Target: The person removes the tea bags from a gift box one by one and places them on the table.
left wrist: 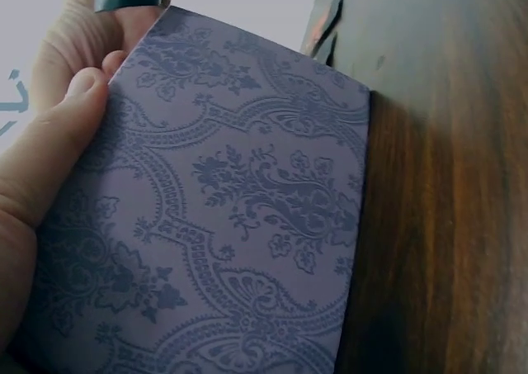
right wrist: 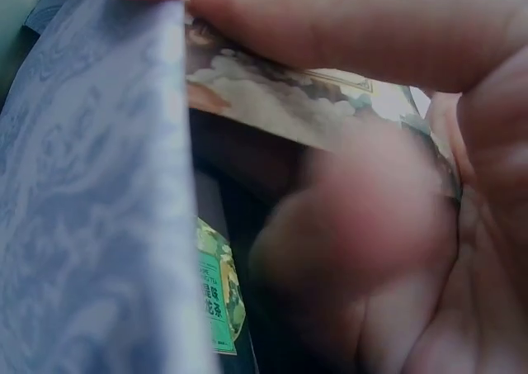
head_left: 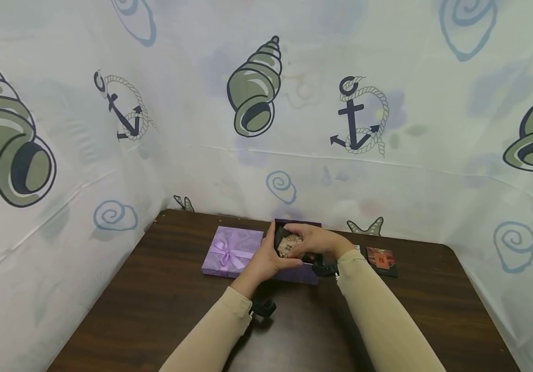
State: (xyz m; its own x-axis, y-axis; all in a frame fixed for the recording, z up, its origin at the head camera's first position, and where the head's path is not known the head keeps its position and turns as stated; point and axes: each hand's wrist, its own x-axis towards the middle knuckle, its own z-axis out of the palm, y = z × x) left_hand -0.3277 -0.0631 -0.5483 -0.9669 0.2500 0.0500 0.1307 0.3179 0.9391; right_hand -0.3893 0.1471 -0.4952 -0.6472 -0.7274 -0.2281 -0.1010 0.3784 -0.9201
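A purple patterned gift box [head_left: 296, 275] with a dark inside stands toward the back of the table. My left hand [head_left: 264, 260] grips its left side, the thumb lying along the front wall; that wall [left wrist: 239, 176] fills much of the left wrist view. Over the box, my right hand [head_left: 317, 240] pinches a dark packet with a tan printed label [head_left: 289, 245]. Close up in the right wrist view, a printed packet [right wrist: 264, 101] lies under the fingers, partly hidden by them. Deeper in the box shows a packet with a green label [right wrist: 216, 300].
A lilac lid [head_left: 243, 240] with a ribbon bow lies left of the box. Right of it on the brown table [head_left: 154, 305] lies a dark packet with a red-orange label [head_left: 381, 259]. A patterned cloth [head_left: 192, 103] hangs behind the table and along its sides.
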